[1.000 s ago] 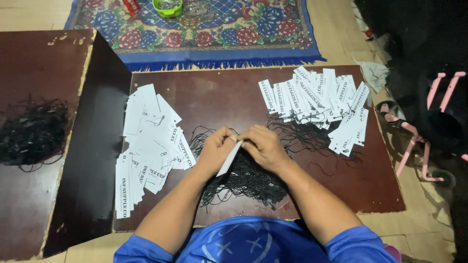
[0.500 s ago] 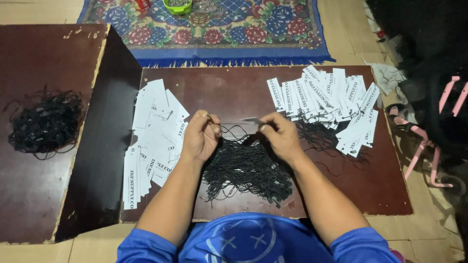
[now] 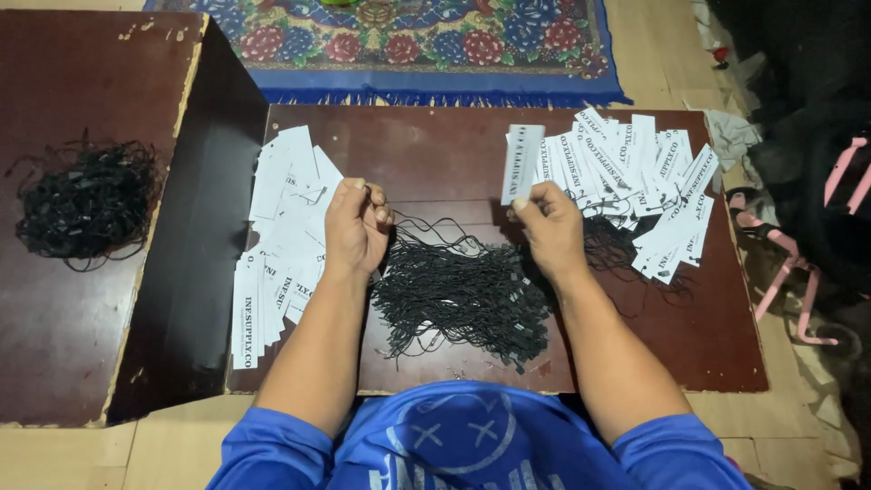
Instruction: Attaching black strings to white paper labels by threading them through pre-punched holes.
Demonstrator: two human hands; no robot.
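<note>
The right hand (image 3: pixel 549 231) pinches one white tag (image 3: pixel 522 163), holding it upright above the board (image 3: pixel 435 145). The left hand (image 3: pixel 356 227) is closed loosely, fingertips together, apparently on a thin black string; I cannot tell for sure.

Judging by the piles, the work looks about midway. At 2 o'clock from the hands lies a fanned heap of tags (image 3: pixel 635 177) with black strings trailing from them, so probably threaded. At 9 o'clock a stack of plain tags (image 3: pixel 277 245) waits. At 6 o'clock, between the forearms, sits the loose string bundle (image 3: pixel 458 295), still sizeable. A second string bundle (image 3: pixel 86 200) lies well apart on the raised panel (image 3: pixel 82 345) at far 9 o'clock.

Open room is only the bare strip at 12 o'clock, before the rug (image 3: pixel 417 45). The plain stack overhangs the board's left edge; the right heap nears the right edge.
</note>
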